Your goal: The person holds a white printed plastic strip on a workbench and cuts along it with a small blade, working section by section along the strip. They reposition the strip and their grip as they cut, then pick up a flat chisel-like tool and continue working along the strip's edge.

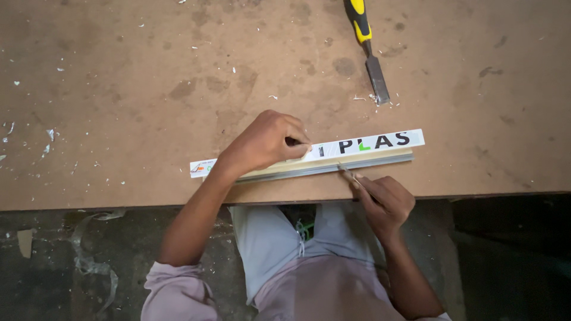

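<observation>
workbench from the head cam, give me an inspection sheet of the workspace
surface: brown board workbench, stained and dusty, its front edge close to the person.
job's things: long white strip with printed letters lies flat near the front edge, a grey profile right alongside it.
clutter: chisel with yellow and black handle lies apart at the top; pale shavings scattered over the board.
grippers: left hand presses down on the strip; right hand holds a thin pointed tool, its tip at the profile's edge.
cables: nothing seen.
surroundings: dark floor below the bench with curled offcut scraps.
</observation>
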Motion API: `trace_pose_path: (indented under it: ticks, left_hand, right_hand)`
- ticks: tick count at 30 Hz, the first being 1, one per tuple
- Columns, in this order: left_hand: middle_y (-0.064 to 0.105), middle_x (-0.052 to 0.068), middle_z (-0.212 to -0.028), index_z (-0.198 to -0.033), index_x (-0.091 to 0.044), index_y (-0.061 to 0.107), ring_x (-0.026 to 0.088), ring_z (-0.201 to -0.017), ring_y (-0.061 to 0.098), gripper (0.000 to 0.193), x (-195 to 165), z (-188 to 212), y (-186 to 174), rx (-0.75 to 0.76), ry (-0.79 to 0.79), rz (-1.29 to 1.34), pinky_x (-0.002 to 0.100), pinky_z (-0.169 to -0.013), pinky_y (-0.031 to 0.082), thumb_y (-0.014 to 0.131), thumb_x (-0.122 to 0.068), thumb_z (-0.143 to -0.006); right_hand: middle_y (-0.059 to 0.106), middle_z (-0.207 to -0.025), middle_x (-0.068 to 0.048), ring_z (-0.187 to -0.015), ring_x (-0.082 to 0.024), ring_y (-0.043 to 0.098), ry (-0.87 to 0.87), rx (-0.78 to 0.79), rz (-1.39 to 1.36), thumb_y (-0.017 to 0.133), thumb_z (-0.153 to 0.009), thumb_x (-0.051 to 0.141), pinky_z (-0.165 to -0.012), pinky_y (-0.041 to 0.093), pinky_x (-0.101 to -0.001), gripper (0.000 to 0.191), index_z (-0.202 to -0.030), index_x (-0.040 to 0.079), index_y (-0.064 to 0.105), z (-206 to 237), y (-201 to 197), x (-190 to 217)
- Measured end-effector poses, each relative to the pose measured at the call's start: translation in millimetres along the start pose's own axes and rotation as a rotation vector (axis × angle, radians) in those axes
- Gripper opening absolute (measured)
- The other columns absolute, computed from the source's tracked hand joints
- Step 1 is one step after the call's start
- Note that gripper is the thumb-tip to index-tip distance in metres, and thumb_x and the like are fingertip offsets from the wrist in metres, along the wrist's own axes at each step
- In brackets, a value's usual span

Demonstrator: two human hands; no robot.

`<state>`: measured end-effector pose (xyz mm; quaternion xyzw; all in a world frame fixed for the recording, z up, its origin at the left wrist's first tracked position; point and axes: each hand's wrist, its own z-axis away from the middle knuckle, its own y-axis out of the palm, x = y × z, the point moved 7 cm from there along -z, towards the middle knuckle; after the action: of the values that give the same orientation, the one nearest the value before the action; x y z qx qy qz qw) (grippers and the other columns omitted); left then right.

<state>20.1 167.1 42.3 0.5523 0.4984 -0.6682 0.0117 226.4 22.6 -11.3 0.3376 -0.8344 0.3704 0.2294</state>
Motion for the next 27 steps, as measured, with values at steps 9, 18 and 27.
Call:
trace_pose_path:
  ticks: [9, 18, 27]
  left_hand:
    - [0.074, 0.011, -0.088, -0.092, -0.003, 0.078, 0.027, -0.081, 0.071, 0.017, -4, 7, 2, -0.113, -0.002, 0.012, 0.036, -0.073, 0.055, 0.073, -0.016, -0.084]
    - [0.075, 0.011, -0.086, -0.092, -0.002, 0.079, 0.024, -0.077, 0.072, 0.018, -1, 7, 1, -0.089, -0.046, 0.069, 0.032, -0.072, 0.056, 0.076, -0.015, -0.081]
    - [0.075, 0.012, -0.084, -0.090, -0.002, 0.078, 0.023, -0.075, 0.072, 0.016, -4, 4, 0, -0.058, -0.021, 0.062, 0.032, -0.070, 0.057, 0.077, -0.014, -0.081]
  right_hand:
    - [0.067, -0.071, -0.010, -0.063, -0.018, 0.066, -0.016, 0.019, 0.003, 0.083, -0.080, -0.004, -0.057, 0.048, -0.0293, 0.021, -0.100, -0.002, 0.078, -2, 1, 0]
    - [0.067, -0.072, -0.009, -0.064, -0.018, 0.065, -0.004, 0.008, -0.033, 0.084, -0.082, -0.004, -0.059, 0.049, -0.0296, 0.020, -0.101, -0.003, 0.078, -1, 0, 4]
    - [0.066, -0.069, -0.008, -0.063, -0.018, 0.064, 0.004, 0.022, -0.031, 0.084, -0.080, -0.005, -0.058, 0.048, -0.0300, 0.021, -0.100, -0.002, 0.078, -3, -1, 6]
